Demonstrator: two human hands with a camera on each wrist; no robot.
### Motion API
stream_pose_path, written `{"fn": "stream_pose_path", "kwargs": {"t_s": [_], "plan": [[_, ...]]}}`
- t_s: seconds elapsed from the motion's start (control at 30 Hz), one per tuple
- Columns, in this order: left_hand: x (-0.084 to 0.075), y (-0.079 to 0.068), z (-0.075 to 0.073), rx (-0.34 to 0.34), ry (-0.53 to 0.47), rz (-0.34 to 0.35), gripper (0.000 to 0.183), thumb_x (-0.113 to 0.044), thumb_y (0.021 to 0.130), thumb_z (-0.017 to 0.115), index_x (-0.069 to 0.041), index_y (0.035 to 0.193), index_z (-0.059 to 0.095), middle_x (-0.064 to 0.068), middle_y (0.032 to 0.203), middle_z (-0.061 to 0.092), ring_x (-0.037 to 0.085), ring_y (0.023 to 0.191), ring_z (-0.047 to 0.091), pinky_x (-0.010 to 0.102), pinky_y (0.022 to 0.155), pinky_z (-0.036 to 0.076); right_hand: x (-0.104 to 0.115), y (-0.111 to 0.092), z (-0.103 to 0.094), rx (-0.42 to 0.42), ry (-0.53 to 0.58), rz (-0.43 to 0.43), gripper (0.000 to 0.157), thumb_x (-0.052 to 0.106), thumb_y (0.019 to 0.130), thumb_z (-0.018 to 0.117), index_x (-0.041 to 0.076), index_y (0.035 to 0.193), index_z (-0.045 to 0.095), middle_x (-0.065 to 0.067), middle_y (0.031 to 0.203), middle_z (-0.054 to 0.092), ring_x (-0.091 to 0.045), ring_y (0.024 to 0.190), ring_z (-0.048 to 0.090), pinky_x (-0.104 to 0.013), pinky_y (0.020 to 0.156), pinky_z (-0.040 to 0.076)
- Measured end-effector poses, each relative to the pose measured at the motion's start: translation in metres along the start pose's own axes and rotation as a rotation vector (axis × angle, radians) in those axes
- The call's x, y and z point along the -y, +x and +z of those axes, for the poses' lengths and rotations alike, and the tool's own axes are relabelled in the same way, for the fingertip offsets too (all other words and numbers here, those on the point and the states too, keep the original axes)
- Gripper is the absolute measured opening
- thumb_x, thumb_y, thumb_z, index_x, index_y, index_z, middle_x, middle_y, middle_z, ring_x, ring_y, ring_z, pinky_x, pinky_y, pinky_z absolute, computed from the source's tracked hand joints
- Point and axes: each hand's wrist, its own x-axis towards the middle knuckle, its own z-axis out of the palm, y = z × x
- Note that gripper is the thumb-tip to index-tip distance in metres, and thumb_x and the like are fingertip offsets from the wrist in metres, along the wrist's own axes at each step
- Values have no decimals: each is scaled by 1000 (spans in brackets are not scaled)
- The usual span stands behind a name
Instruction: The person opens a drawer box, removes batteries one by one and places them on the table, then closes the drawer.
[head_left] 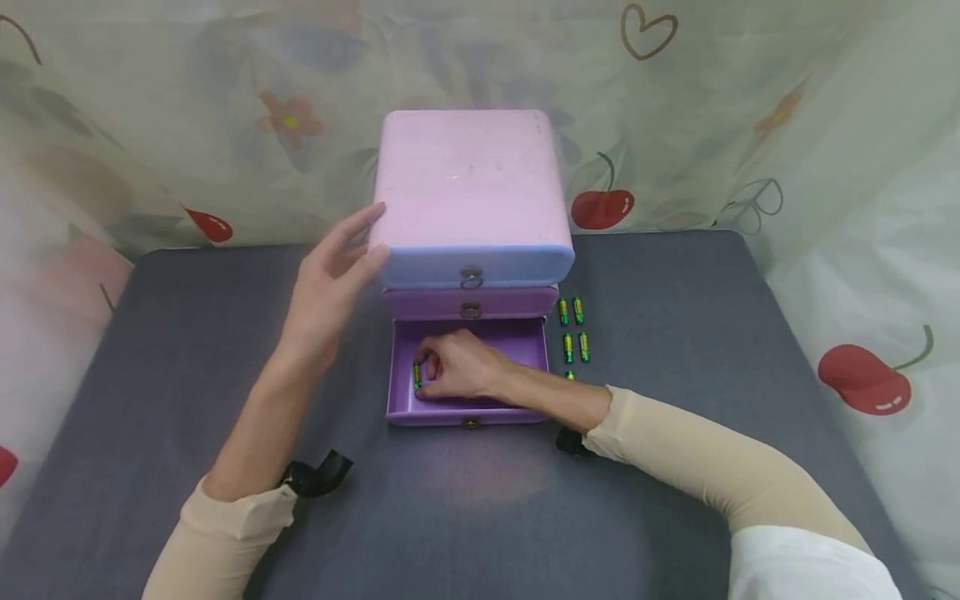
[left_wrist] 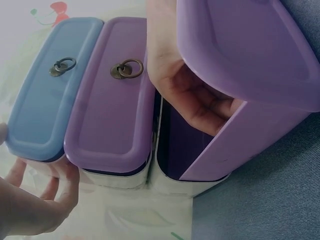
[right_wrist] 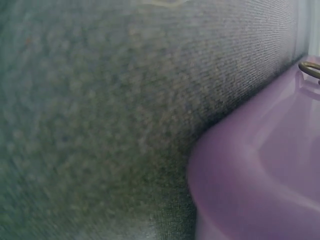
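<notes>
A small chest of drawers has a pink top, a blue top drawer and two purple drawers below. Its bottom drawer is pulled out. My right hand reaches into that drawer from the right, pinching a small green battery between thumb and index finger by the drawer's left wall. In the left wrist view, the drawer front partly hides this hand. My left hand touches the chest's upper left side with fingers extended. The right wrist view shows only cloth and the purple drawer front.
Several green batteries stand or lie in pairs on the grey tablecloth, right of the chest; my right forearm passes near the closest one. The middle drawer is closed. A patterned curtain hangs behind.
</notes>
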Motion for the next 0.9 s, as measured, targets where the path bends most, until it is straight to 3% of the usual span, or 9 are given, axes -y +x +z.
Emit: {"fn": "stream_pose_path", "kwargs": {"t_s": [0.67,0.9], "plan": [[1,-1,-1,10,11,5,50,-25,97,67,-24,145,54,-5,152,44,25,133,46,45,109,35,-10,-15,-11,9,354,-48,37,12,80,83,1,112,70,2,86,71,-6,76,67,-21,74,56],[2,-1,-1,11,8,7,50,-25,97,67,-24,145,53,-6,152,44,25,133,46,46,110,35,-10,-26,-16,-14,393,-88,38,11,82,82,2,116,69,2,89,70,-7,80,67,-23,75,56]]}}
